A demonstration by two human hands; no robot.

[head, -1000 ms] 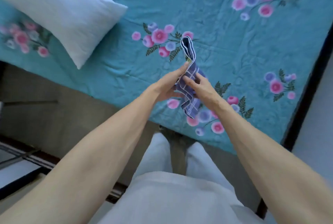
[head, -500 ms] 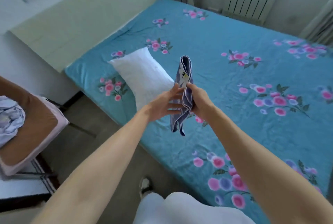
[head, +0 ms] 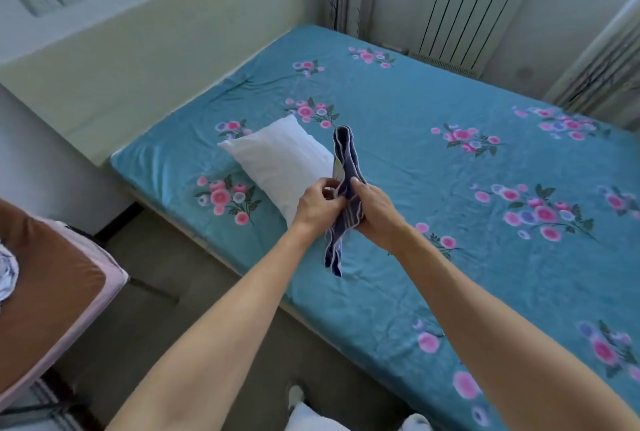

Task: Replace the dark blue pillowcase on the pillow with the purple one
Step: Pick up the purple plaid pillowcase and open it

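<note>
A folded dark blue pillowcase (head: 346, 156) with pale stripes stands upright in the air above the bed's near edge. My left hand (head: 317, 207) pinches its left side and my right hand (head: 375, 208) grips its right side at mid height. Its top sticks up above my fingers and its lower end hangs below them. A bare white pillow (head: 277, 160) lies on the bed just behind my left hand. No purple pillowcase is in view.
The bed (head: 450, 188) carries a teal sheet with pink flowers. A radiator (head: 467, 11) stands on the far wall. A brown padded chair (head: 52, 299) with a bundle of pale cloth (head: 7, 274) is at the left. Grey floor lies between chair and bed.
The view has lifted from straight down at the bed edge to a wide look across the room. My left fingers have curled onto the cloth, which stays upright between both hands.
</note>
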